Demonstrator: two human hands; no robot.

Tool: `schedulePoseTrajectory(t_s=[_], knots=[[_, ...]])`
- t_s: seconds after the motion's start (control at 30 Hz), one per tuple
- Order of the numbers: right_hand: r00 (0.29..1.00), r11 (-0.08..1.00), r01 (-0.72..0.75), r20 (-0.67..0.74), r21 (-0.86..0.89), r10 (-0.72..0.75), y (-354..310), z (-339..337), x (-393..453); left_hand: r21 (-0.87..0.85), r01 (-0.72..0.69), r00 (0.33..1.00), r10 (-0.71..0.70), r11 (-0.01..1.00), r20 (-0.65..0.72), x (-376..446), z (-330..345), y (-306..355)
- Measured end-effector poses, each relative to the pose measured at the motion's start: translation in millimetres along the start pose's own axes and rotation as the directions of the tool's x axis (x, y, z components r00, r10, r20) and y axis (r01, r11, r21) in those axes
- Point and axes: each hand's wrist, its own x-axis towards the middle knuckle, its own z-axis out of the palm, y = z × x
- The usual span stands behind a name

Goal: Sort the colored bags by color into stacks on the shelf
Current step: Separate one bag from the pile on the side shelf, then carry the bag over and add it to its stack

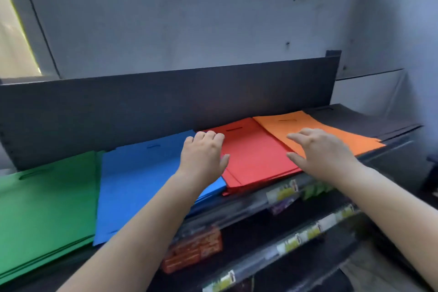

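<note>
Flat bags lie in colour stacks along the top shelf (398, 140): green (45, 211) at the left, then blue (139, 185), red (256, 156), orange (315, 130) and black (355, 121) at the far right. My left hand (203, 154) is at the seam between the blue and red stacks, fingers curled downward at the red stack's far left corner; whether it grips a bag cannot be told. My right hand (317, 149) hovers with spread fingers over the edge where red meets orange.
A dark back panel (166, 102) rises behind the stacks, with a grey wall above. Lower shelves hold an orange packaged box (194, 249) and rows of price labels (296, 239). A white sheet (369, 95) hangs at the right.
</note>
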Motion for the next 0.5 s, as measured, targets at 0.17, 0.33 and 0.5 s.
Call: schedulePoseTrajectory(t_s=[0.17, 0.33, 0.5], knots=[[0.989, 0.988, -0.145, -0.002, -0.047, 0.145, 103.5, -2.3, -28.0, -0.050, -0.075, 0.997, 0.075, 0.996, 0.010, 46.5, 18.8, 96.8], [0.958, 0.955, -0.284, 0.023, -0.085, 0.287, 186.9, -3.5, -54.4, -0.140, -0.181, 0.983, 0.184, 0.974, 0.008, 91.2, 33.7, 188.3], [0.907, 0.899, -0.409, 0.036, -0.157, 0.419, 258.8, -3.2, -69.9, -0.223, -0.311, 0.948, 0.319, 0.924, 0.003, 143.3, 44.2, 282.9]])
